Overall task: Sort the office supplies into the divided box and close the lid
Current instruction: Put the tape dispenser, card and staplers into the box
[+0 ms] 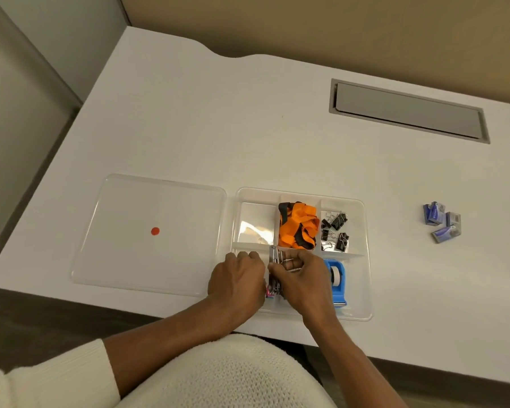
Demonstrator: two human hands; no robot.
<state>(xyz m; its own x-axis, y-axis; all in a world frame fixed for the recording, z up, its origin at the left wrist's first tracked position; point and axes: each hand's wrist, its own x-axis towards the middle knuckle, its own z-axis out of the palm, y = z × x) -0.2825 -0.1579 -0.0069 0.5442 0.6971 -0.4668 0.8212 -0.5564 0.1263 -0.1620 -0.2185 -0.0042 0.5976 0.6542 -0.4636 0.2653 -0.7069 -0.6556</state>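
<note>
The clear divided box (365,231) sits near the desk's front edge. Its back row holds an empty left cell, an orange and black lanyard (298,225) in the middle and black binder clips (334,229) on the right. A blue tape dispenser (337,279) lies in the front right cell. My left hand (236,282) and my right hand (302,279) meet over the front middle cell, both closed on a silver metal stapler-like item (275,257) with a pink part (269,294) below. The clear lid (147,234) with a red dot lies flat to the left.
Three small blue staple boxes (442,220) lie loose on the desk to the right of the box. A grey cable hatch (408,110) is set into the desk at the back right. The desk's front edge runs just below the box.
</note>
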